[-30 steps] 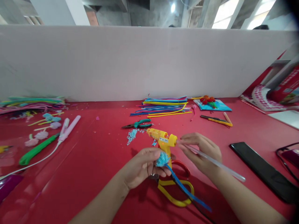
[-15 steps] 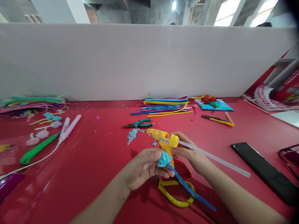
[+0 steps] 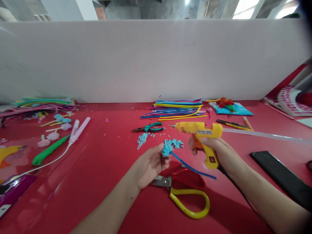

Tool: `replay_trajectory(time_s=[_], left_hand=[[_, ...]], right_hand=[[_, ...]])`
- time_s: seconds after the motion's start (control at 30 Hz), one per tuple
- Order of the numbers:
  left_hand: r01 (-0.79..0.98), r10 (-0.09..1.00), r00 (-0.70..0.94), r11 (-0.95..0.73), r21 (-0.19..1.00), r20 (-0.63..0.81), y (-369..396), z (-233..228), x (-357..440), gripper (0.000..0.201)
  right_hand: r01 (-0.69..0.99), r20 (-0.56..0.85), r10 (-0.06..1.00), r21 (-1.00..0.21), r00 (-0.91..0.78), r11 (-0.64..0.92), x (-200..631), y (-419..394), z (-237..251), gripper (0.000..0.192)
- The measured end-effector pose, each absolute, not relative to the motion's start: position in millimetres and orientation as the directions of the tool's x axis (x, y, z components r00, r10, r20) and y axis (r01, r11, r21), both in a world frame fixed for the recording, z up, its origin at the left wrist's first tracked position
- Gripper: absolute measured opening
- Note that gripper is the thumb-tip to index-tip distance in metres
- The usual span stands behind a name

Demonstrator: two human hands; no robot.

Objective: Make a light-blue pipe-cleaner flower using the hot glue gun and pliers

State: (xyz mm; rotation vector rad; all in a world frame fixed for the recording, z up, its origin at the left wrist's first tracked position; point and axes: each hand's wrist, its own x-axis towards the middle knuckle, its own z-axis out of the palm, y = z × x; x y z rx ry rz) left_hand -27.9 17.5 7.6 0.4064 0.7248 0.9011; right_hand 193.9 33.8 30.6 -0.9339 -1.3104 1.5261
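Over a red table [image 3: 102,182], seen from the head camera, the right hand [image 3: 214,149] grips a yellow glue gun [image 3: 200,130] while the left hand [image 3: 151,162] pinches a blue pipe-cleaner flower [image 3: 168,148] beside it. With the nozzle so near the fingers [image 3: 163,155], hot glue could burn them

Bright overhead daylight, soft shadows, glare on the tabletop [image 3: 73,169] (edges warped, blurred).

Glossy yellow plastic glue gun [image 3: 202,133], fuzzy blue pipe cleaner [image 3: 170,150], smooth, perhaps laminated, red table [image 3: 102,169].
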Motion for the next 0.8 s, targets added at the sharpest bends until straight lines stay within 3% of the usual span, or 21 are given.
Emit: replay_trajectory(time_s=[0.2,0.37,0.8], left_hand=[[-0.662,0.819,0.305,0.550,0.510,-0.487,28,6,-29,0.030],[-0.669,0.790,0.292,0.571,0.476,-0.539,29,4,-28,0.033],[-0.659,0.751,0.325,0.616,0.431,-0.576,27,13,-25,0.038]], right_hand=[[-0.019,-0.047,0.917,-0.998,-0.396,-0.059,206,7,14,0.029],[0.158,-0.124,0.936,-0.985,-0.329,-0.075,205,-2,11,0.031],[0.210,-0.180,0.952,-0.969,-0.249,-0.129,199,-1,7,0.040]])
